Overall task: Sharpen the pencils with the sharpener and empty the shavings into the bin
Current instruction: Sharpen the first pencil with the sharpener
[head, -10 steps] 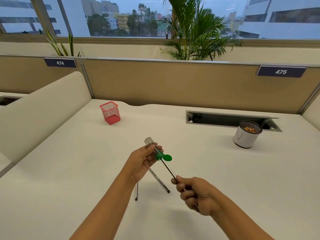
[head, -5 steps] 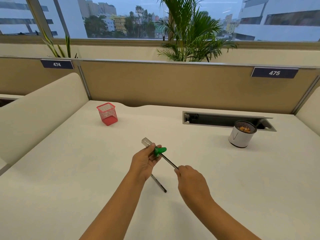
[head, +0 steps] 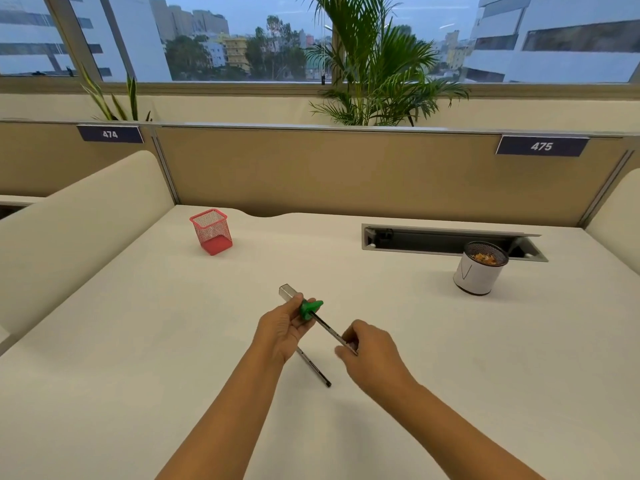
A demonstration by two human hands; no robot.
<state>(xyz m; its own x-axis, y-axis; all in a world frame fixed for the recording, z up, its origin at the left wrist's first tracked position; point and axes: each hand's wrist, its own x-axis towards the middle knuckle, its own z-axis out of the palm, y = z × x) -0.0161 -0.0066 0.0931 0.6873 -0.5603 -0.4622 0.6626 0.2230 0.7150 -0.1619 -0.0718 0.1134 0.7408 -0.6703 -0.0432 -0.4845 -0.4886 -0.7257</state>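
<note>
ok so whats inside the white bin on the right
Through the open top of the white bin, a small heap of orange and pale pencil shavings shows against its dark mesh lining. The bin's wall covers how deep the heap goes and anything under it.

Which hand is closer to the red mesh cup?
Left. The left hand holds the sharpener nearer the red mesh cup; the right hand sits farther right, on the pencil.

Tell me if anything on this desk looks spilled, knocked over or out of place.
Nothing stands out. The red mesh holder and the bin stand upright, with shavings inside the bin only. One spare pencil lies loose on the desk.
</note>
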